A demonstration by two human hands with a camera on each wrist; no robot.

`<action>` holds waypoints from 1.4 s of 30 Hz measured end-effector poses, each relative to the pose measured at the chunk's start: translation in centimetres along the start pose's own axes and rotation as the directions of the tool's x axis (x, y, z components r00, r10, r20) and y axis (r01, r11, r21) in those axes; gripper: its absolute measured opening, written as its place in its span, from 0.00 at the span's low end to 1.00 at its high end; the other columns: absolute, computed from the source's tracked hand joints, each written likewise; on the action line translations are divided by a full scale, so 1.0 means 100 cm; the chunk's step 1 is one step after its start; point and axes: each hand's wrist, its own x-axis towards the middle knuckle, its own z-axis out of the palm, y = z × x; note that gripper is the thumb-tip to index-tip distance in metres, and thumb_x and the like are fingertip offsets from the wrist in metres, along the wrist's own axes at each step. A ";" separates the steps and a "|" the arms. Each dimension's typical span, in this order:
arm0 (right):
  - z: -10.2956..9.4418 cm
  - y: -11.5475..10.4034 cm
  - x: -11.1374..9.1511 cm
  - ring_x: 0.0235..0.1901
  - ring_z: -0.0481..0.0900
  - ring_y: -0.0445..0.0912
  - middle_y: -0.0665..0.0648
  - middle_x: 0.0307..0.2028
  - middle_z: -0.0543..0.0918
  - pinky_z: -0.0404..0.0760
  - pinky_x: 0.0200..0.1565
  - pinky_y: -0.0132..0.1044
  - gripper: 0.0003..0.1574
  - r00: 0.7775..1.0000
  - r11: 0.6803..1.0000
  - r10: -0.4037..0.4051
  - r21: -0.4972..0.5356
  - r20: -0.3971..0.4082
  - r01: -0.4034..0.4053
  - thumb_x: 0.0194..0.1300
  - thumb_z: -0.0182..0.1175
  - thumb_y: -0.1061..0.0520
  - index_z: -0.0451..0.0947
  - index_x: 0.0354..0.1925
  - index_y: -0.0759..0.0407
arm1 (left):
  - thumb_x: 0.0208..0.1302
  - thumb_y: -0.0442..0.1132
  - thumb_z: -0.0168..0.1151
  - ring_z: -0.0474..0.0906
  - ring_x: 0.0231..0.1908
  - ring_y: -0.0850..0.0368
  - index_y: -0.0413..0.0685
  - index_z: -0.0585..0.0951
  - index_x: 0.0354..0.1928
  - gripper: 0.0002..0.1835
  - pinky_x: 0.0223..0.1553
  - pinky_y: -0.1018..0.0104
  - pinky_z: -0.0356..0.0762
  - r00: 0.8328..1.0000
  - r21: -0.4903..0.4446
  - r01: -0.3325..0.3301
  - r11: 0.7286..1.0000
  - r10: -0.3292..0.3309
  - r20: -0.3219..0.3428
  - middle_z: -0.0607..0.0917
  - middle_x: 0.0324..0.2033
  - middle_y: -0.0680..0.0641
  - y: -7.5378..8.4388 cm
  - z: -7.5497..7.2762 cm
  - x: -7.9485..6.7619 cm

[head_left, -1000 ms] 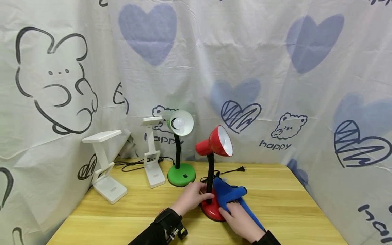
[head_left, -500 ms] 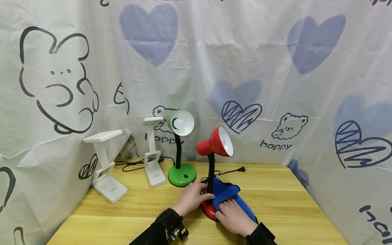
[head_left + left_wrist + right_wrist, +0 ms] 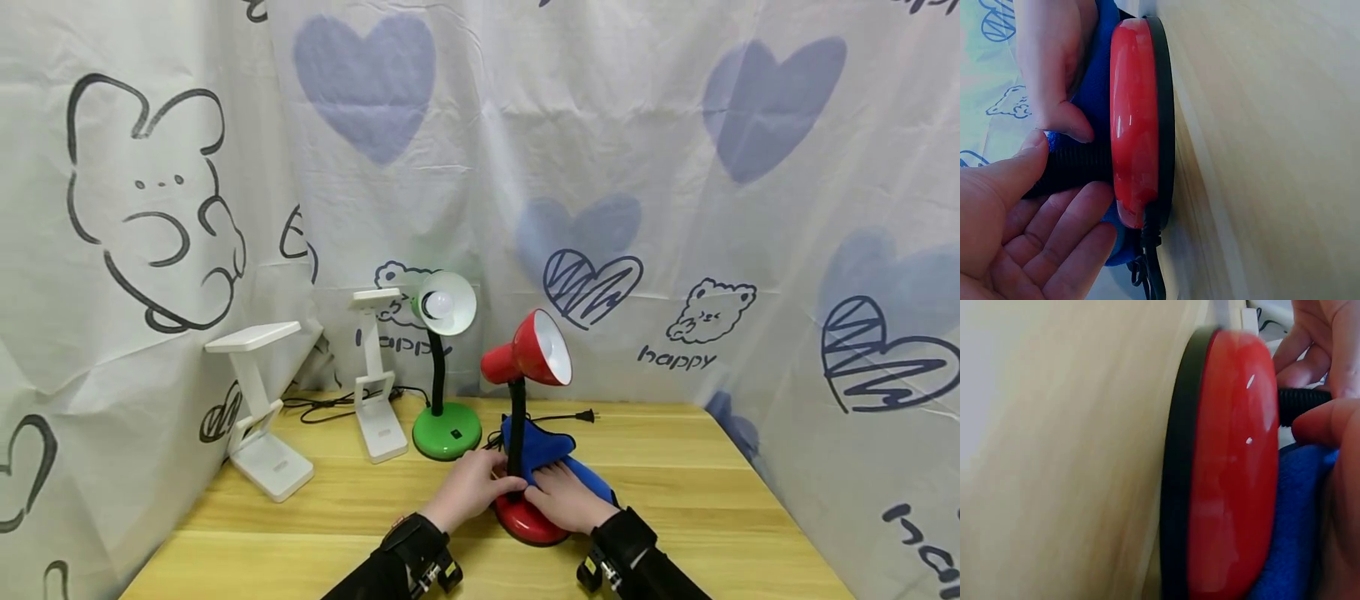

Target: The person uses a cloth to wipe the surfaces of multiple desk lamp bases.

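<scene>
In the head view a red desk lamp [image 3: 532,354] stands upright on the wooden table, its shade tilted to the right. My left hand [image 3: 465,490] holds the lamp's black ribbed neck [image 3: 1079,162] low down, thumb on one side and fingers on the other. Behind and right of the neck lies a blue cloth [image 3: 543,446], bunched against the red base [image 3: 529,525]. My right hand [image 3: 567,498] holds this cloth down on the base, its thumb close to the neck. Part of the cloth is hidden under that hand.
To the left stand a green desk lamp [image 3: 446,433] and two white folding lamps, one farther back [image 3: 381,429] and one nearer [image 3: 272,468]. A black plug [image 3: 585,416] with its cord lies behind the red lamp. Printed curtains [image 3: 600,125] enclose the table [image 3: 697,508].
My right hand has moved left and slightly back with the blue cloth, closer to the lamp's neck. More of the red base's front shows. The left hand keeps its place on the neck.
</scene>
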 end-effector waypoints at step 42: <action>-0.003 -0.056 -0.074 0.56 0.78 0.55 0.55 0.49 0.84 0.71 0.59 0.58 0.27 0.997 0.994 0.062 -0.098 0.056 -0.056 0.73 0.48 0.39 0.82 0.50 0.55 | 0.60 0.61 0.66 0.67 0.17 0.65 0.60 0.77 0.22 0.18 0.19 0.71 0.62 0.999 0.031 0.029 0.999 -0.028 -0.029 0.72 0.17 0.59 0.003 -0.001 -0.001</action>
